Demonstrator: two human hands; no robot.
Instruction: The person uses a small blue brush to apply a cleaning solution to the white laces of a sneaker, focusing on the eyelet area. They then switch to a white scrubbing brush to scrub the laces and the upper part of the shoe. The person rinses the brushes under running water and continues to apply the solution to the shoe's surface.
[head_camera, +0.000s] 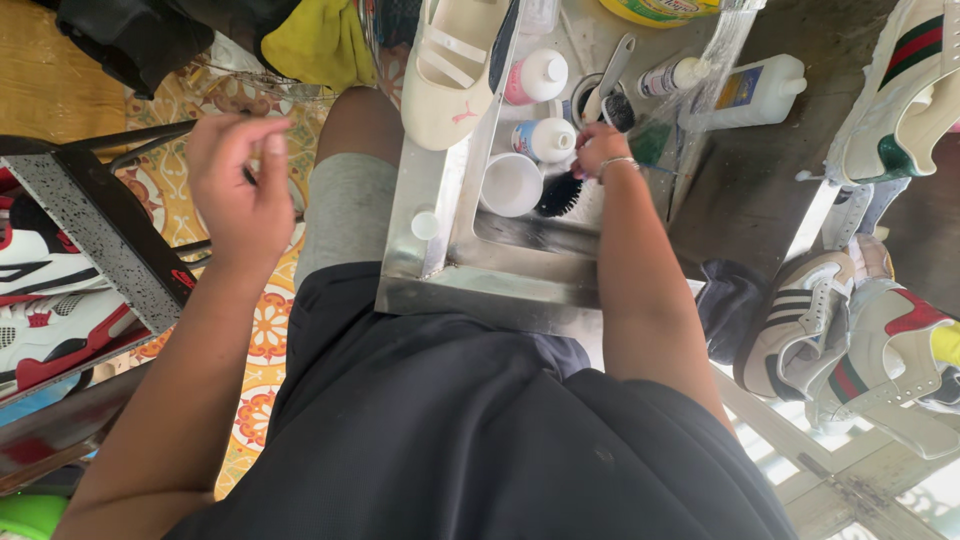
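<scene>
Patterned orange floor tiles (262, 330) show on the left, and a metal tray (470, 270) sits across the person's lap with its far end against a dark tabletop (745, 190).

The right hand (598, 150) is closed around the handle of a black brush (558, 195), whose bristles point down into the tray just beside a white cup (511, 184). A thin bracelet circles that wrist.

The left hand (238, 185) is raised over the floor, well apart from the tray, with thumb and fingers pinched together; a small dark thing seems to sit between them, but it is too small to tell what it is.

A cream shoe (452, 70) lies sole-up along the tray's left side. Behind the cup stand a white bottle (546, 139) and a pink bottle (535, 77), and a dark jar with a pale tool (606, 80) in it stands just beyond the right hand. A clear squeeze bottle (752, 92) lies on the tabletop.

White sneakers (840, 330) with stripes sit at the right, more red-and-white ones (45, 300) at the left beside a speckled grey stand (105, 235). A yellow cloth (318, 42) lies at the top.
</scene>
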